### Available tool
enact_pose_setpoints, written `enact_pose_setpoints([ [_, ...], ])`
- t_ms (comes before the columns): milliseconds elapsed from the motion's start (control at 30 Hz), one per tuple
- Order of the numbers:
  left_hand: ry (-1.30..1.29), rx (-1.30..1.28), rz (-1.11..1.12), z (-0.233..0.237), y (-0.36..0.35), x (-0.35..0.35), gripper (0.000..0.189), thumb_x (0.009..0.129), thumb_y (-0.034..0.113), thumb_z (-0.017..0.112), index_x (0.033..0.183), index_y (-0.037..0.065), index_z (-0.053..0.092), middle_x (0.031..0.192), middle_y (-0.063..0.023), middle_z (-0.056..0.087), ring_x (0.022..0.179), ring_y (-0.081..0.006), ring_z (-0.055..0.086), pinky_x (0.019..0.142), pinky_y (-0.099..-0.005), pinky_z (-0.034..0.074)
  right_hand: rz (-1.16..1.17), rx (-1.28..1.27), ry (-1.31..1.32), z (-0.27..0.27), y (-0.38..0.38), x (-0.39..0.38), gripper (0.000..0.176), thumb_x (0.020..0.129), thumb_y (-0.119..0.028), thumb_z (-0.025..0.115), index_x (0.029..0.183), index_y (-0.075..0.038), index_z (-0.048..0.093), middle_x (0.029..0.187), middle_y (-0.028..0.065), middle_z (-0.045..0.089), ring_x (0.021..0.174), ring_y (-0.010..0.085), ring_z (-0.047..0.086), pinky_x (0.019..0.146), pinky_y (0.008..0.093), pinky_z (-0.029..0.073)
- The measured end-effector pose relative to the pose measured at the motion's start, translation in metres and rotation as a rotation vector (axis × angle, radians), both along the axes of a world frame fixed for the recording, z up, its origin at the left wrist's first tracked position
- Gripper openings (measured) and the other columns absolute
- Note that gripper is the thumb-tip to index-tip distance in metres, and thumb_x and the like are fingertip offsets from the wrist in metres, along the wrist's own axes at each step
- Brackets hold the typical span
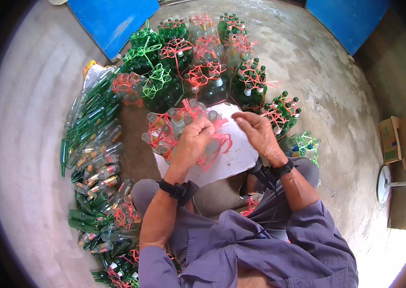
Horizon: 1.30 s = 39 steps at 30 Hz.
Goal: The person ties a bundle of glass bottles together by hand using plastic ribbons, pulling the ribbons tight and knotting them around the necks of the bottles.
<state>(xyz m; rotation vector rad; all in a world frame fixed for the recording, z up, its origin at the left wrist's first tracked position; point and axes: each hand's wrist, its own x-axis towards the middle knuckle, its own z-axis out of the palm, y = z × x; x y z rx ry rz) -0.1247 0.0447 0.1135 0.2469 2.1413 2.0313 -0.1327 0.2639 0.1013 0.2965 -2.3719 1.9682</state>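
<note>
A bundle of clear glass bottles (178, 127) stands upright in front of me on a white board (236, 156). Pink plastic strap (223, 142) weaves around the bottle necks, with loose ends hanging at the bundle's right side. Over the near right part of the bundle, my left hand (195, 140) is closed in a pinch on the strap. My right hand (262, 136) is apart from the bottles, above the board's right edge. Its thumb and forefinger are pressed together; whatever may be between them is too small to make out.
Strapped bundles of green bottles (164, 93) and clear ones stand behind and to the right. Loose bottles (95, 163) lie heaped along the left wall. A cardboard box (391, 139) and a fan (383, 185) are at far right. Blue panels (112, 24) stand at the back.
</note>
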Motion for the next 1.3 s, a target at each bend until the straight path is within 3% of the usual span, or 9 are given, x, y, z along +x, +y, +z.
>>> enact_pose_setpoints([
  [167,-0.006,0.003,-0.02,0.001,0.001,-0.001,0.01,0.098,0.009,0.057,0.089,0.007,0.059,0.072,0.0081,0.046,0.061,-0.0007,0.037,0.053,-0.0203,0.029,0.212,0.055,0.003,0.002,-0.025,0.012,0.027,0.099,-0.017,0.062,0.116,0.003,0.067,0.095,0.0121,0.073,0.085,0.0137,0.066,0.072,0.0301,0.054],
  [333,-0.016,0.006,-0.028,-0.003,0.002,-0.002,0.008,0.098,0.008,0.057,0.09,0.007,0.06,0.073,0.0075,0.047,0.062,-0.0009,0.038,0.054,-0.0201,0.03,0.233,0.231,0.04,0.002,-0.035,0.019,0.025,0.099,-0.02,0.064,0.088,0.003,0.064,0.064,0.0137,0.056,0.059,0.0146,0.055,0.058,0.0355,0.046],
  [467,-0.001,0.027,-0.048,-0.006,0.002,-0.005,0.008,0.097,0.009,0.058,0.09,0.007,0.06,0.074,0.0071,0.049,0.061,-0.0009,0.038,0.053,-0.0196,0.03,0.239,0.152,0.029,0.001,-0.032,0.017,0.032,0.098,-0.021,0.066,0.078,0.003,0.061,0.061,0.0162,0.05,0.056,0.0151,0.049,0.055,0.0353,0.044],
  [667,-0.088,0.07,-0.042,-0.001,-0.003,-0.002,0.007,0.098,0.01,0.058,0.091,0.008,0.06,0.071,0.0073,0.048,0.057,-0.0007,0.036,0.05,-0.0193,0.028,0.273,0.017,-0.097,0.018,-0.006,0.009,0.026,0.097,-0.017,0.065,0.08,0.003,0.068,0.063,0.0062,0.061,0.062,0.0086,0.049,0.059,0.03,0.044],
  [733,-0.06,0.051,-0.042,-0.001,-0.003,-0.003,0.008,0.098,0.01,0.057,0.091,0.008,0.059,0.07,0.0075,0.046,0.055,-0.0007,0.035,0.049,-0.0194,0.027,0.188,0.016,-0.117,0.028,0.008,0.006,0.024,0.095,-0.016,0.064,0.083,0.003,0.072,0.068,-0.0005,0.063,0.067,0.0067,0.051,0.062,0.0274,0.044],
  [800,-0.082,0.114,-0.026,0.0,-0.003,-0.003,0.009,0.099,0.011,0.057,0.091,0.008,0.058,0.069,0.0077,0.044,0.054,-0.0008,0.033,0.048,-0.0196,0.025,0.048,-0.058,-0.228,0.036,0.016,0.004,0.022,0.093,-0.015,0.065,0.075,-0.003,0.071,0.055,-0.0049,0.047,0.049,0.0017,0.035,0.046,0.024,0.024],
  [900,-0.1,0.127,-0.017,0.004,-0.003,-0.003,0.009,0.099,0.012,0.056,0.091,0.008,0.057,0.069,0.0074,0.044,0.055,-0.0009,0.033,0.048,-0.0199,0.025,0.018,-0.293,-0.358,0.029,0.041,-0.005,0.022,0.091,-0.017,0.066,0.077,-0.001,0.07,0.056,-0.0032,0.05,0.051,0.0039,0.038,0.047,0.0244,0.027],
  [1167,-0.117,0.217,0.029,0.001,-0.002,-0.001,0.01,0.099,0.012,0.057,0.091,0.008,0.057,0.07,0.0065,0.046,0.056,-0.0009,0.034,0.049,-0.0198,0.025,-0.523,-0.899,-0.281,-0.002,0.095,-0.036,0.016,0.095,-0.015,0.062,0.093,0.0,0.067,0.056,-0.0095,0.033,0.044,0.004,0.028,0.041,0.0241,0.019],
  [1300,-0.106,0.133,0.02,0.005,0.002,0.004,0.01,0.099,0.011,0.057,0.09,0.008,0.059,0.071,0.0052,0.049,0.056,-0.0013,0.038,0.049,-0.0188,0.028,-0.544,-0.809,-0.329,0.006,0.064,-0.032,0.019,0.095,-0.019,0.063,0.098,-0.001,0.07,0.057,-0.0102,0.034,0.045,0.0037,0.028,0.041,0.0245,0.021],
])
